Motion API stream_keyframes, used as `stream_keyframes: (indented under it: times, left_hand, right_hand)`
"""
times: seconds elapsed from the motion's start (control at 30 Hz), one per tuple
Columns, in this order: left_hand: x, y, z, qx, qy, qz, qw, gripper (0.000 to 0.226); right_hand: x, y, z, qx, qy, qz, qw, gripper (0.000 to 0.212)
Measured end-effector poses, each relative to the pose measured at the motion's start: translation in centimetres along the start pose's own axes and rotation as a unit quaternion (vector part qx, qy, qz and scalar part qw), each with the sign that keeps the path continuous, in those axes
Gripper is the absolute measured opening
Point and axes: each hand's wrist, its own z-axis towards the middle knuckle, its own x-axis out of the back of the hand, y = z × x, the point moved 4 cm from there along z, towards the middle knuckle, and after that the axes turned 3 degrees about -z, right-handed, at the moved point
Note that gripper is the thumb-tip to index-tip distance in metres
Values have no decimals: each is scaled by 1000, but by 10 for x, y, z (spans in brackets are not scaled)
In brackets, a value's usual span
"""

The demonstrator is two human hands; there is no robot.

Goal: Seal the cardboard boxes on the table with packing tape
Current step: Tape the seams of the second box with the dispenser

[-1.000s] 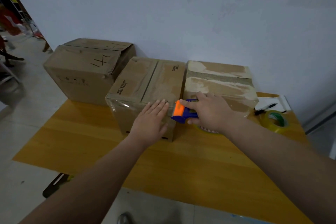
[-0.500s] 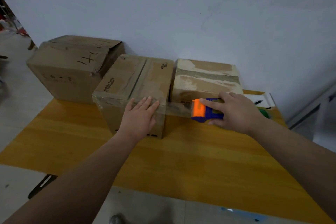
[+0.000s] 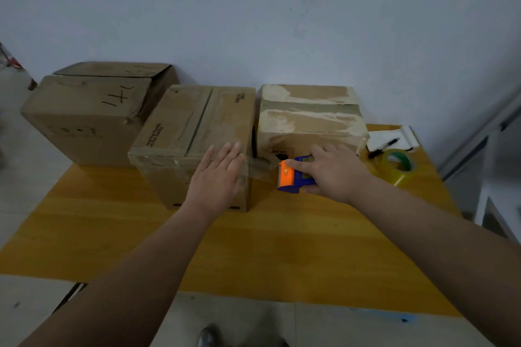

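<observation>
Left hand (image 3: 217, 177) flat, fingers straight and close together, palm pressed on the front face of the middle brown cardboard box (image 3: 191, 132), near that box's right front edge. Right hand (image 3: 335, 172) curled round the blue tape dispenser with orange front plate (image 3: 293, 175), index finger along its top, thumb at its lower side. Dispenser is held above the bench in front of the right-hand box, orange end facing left. A strip of clear packing tape (image 3: 260, 168) runs from the middle box's right front corner, beside the left hand's fingers, across the gap between the two boxes to the dispenser's orange end.

Left to right:
- A large brown cardboard box with black handwritten marks (image 3: 84, 118) sits at the far left corner of the yellow wooden bench (image 3: 253, 248). Its top flaps are not lying flat. Cannot tell if all of it rests on the bench.
- The middle box is just beside it, top flaps closed, centre seam showing, glossy tape along the front upper edge.
- The right brown cardboard box with torn pale patches and old tape across its top (image 3: 310, 118) stands just beside the middle one, with a narrow dark gap between them.
- Right of that is a white folded sheet (image 3: 406, 135) with a black pen (image 3: 383, 146) on it.
- A spare roll of yellowish clear tape with green core (image 3: 397, 167) lies on the bench near its right edge.

All three boxes stand close to the pale wall (image 3: 253, 22). A dark shoe (image 3: 208, 336) is at the bottom edge, on the grey floor (image 3: 33, 304).
</observation>
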Motion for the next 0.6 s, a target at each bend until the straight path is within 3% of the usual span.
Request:
stream_keyframes:
  times: [0.13,0.33,0.6]
  left_hand:
    - [-2,-5,5,-4,0,-62,998,49]
    - [-4,-7,6,4,11,-76,997,48]
    - [-5,-7,6,0,23,-88,996,46]
  right_hand:
    - [0,-20,20,-16,-42,25,999,62]
    - [-6,-50,46,-28,-96,93,991,54]
    - [7,-49,66,-25,-147,103,983,41]
